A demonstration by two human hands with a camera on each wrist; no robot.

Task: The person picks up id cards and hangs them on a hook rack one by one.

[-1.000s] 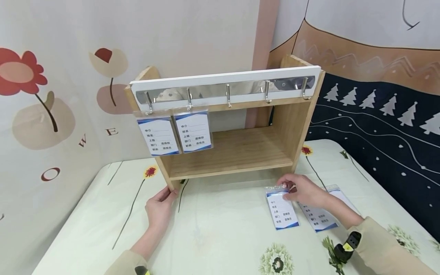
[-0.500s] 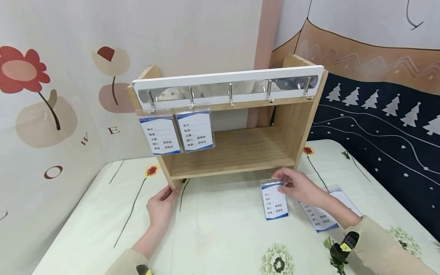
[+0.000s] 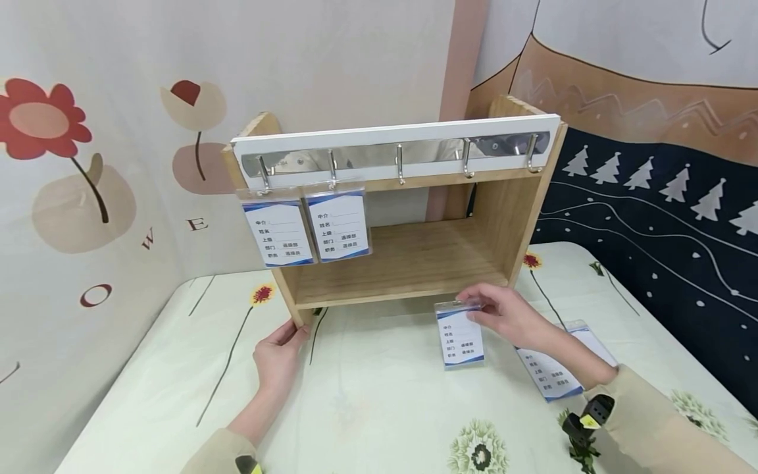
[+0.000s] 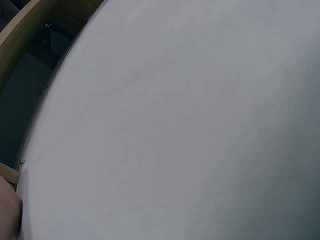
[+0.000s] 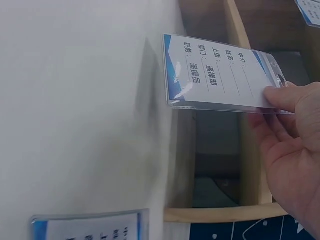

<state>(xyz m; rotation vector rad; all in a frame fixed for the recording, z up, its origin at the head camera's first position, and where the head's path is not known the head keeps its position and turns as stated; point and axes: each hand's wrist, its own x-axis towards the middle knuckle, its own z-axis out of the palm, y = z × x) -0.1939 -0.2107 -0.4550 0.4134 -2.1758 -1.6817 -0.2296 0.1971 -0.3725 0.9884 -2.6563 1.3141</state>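
Observation:
My right hand (image 3: 506, 315) pinches a clear-sleeved ID badge (image 3: 459, 337) by its top corner, thumb in front. In the right wrist view the badge (image 5: 215, 75) is lifted over the cloth, its slotted end by the thumb. My left hand (image 3: 278, 352) grips the foot of the wooden shelf's left side panel; in the left wrist view only a sliver of the hand (image 4: 7, 210) shows. The wooden shelf (image 3: 408, 257) carries a white rail (image 3: 379, 135) with several metal hooks. Two badges hang side by side from the leftmost hooks, a left one (image 3: 278, 234) and a right one (image 3: 337, 224).
Another badge (image 3: 551, 375) lies on the flowered cloth (image 3: 367, 401) under my right forearm, partly covered by it. Behind the shelf is a pale wall hanging (image 3: 355, 59); a dark one with white trees (image 3: 651, 230) stands at the right.
My right hand has moved left and slightly away from me with the badge, toward the front of the shelf. The left hand keeps its grip on the shelf's foot.

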